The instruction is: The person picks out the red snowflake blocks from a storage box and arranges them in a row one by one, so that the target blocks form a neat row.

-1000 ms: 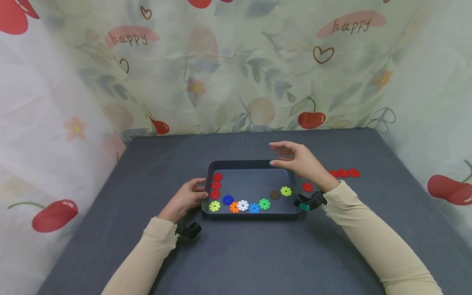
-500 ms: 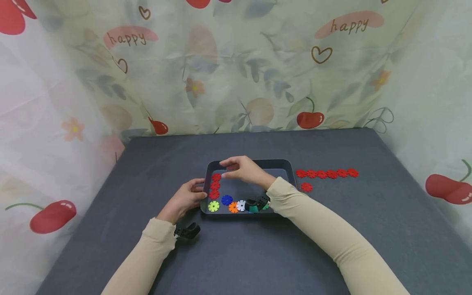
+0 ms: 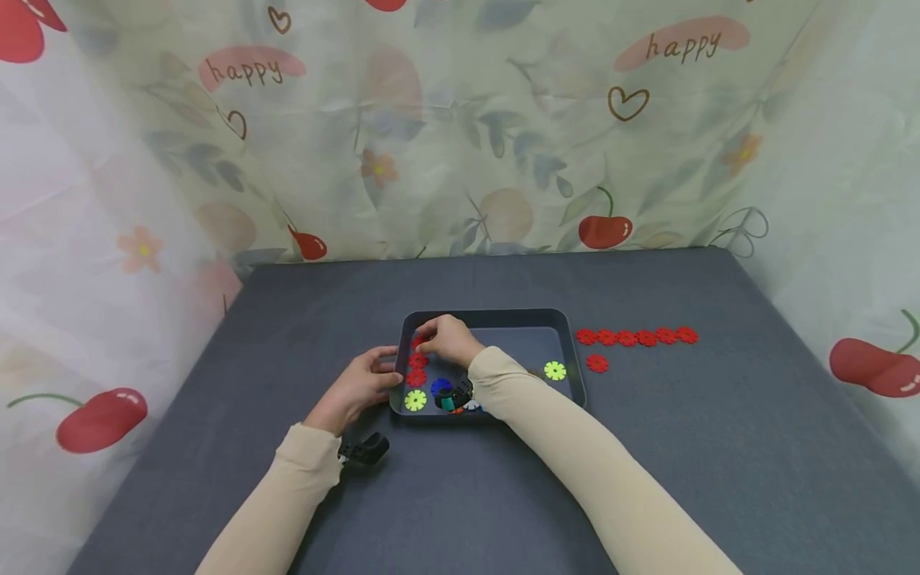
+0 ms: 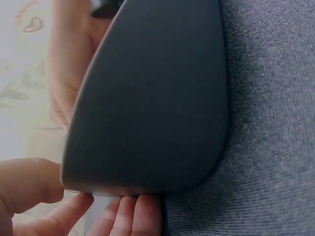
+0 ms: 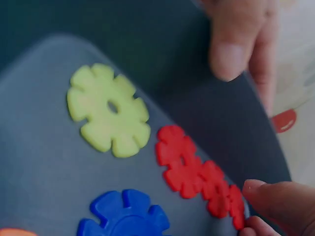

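Note:
A dark grey tray lies on the table with flower-shaped plastic discs in it. My left hand grips its left rim, thumb over the edge and fingers against the outer wall. In the tray's far left corner my right hand pinches the farthest red disc between thumb and fingers; the fingers partly cover it. Two more red discs line the left side, above a yellow-green disc. A blue disc lies beside them. My right sleeve and wrist camera hide several discs along the near side.
Right of the tray, a row of several red discs lies on the dark cloth, with a single red disc nearer. Another yellow-green disc sits at the tray's right side. A printed curtain hangs behind the table.
My right hand has swept left from above the tray's right rim, then come down to the red disc in the far left corner. The left hand stays on the rim.

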`<state>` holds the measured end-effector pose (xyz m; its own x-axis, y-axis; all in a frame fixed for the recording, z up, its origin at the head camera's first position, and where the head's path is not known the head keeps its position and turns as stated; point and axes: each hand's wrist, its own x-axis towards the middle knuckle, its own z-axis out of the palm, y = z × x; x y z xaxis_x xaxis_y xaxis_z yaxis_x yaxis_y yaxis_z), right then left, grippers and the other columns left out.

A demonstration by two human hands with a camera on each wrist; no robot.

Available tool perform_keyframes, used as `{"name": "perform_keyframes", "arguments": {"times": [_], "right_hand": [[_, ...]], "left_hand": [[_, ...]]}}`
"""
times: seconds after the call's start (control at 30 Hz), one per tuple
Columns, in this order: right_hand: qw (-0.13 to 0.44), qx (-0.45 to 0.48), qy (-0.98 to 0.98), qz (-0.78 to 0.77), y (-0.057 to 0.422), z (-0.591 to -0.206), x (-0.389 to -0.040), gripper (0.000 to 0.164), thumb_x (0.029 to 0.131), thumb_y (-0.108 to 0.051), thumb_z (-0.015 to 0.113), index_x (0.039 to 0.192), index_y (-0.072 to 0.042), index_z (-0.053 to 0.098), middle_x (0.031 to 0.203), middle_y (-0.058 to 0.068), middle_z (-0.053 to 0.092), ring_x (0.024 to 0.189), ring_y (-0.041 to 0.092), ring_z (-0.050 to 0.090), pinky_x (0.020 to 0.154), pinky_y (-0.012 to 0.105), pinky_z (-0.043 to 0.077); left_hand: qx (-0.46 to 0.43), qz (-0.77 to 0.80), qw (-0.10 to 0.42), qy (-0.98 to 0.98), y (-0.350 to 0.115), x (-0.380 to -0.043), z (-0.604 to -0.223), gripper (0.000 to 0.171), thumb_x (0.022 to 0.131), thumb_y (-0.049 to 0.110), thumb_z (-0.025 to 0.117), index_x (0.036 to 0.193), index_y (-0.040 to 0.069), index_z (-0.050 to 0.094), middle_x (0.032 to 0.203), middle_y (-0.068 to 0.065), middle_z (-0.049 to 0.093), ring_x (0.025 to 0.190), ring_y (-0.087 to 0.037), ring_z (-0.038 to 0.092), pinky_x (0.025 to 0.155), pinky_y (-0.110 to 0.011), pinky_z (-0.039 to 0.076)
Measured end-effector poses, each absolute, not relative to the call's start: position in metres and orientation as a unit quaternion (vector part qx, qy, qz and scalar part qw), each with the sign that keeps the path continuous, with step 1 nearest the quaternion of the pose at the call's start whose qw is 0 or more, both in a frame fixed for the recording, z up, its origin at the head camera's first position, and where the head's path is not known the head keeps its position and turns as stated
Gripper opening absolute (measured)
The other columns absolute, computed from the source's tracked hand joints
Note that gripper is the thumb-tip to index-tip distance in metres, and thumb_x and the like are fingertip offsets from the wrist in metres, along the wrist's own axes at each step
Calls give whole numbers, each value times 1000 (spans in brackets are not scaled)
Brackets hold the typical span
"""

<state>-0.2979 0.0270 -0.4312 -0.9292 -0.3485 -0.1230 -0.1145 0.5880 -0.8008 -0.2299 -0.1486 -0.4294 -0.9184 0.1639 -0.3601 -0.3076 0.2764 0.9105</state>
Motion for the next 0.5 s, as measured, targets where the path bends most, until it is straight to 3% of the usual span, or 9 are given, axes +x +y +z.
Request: {"name": "perform_keyframes", "arguments": {"times": [0.27, 0.5], "right_hand": [[117, -114, 910, -381, 16, -429, -299, 35, 86, -7, 72, 120, -4, 68, 119, 9, 69, 111, 22, 62, 96, 33, 50], [115, -108, 920, -359, 13, -428, -298, 32, 82, -7, 76, 114, -7, 72, 113, 7, 71, 105, 21, 64, 91, 32, 52]], "left_hand": [[-46, 598, 199, 775, -148, -229, -428, 58, 95, 1, 56, 148, 5, 33, 141, -26, 45, 126, -37, 50, 105, -57, 39], [-42, 600, 199, 774, -149, -229, -428, 58, 95, 1, 55, 148, 3, 32, 142, -28, 44, 127, -39, 48, 105, -58, 38]]}}
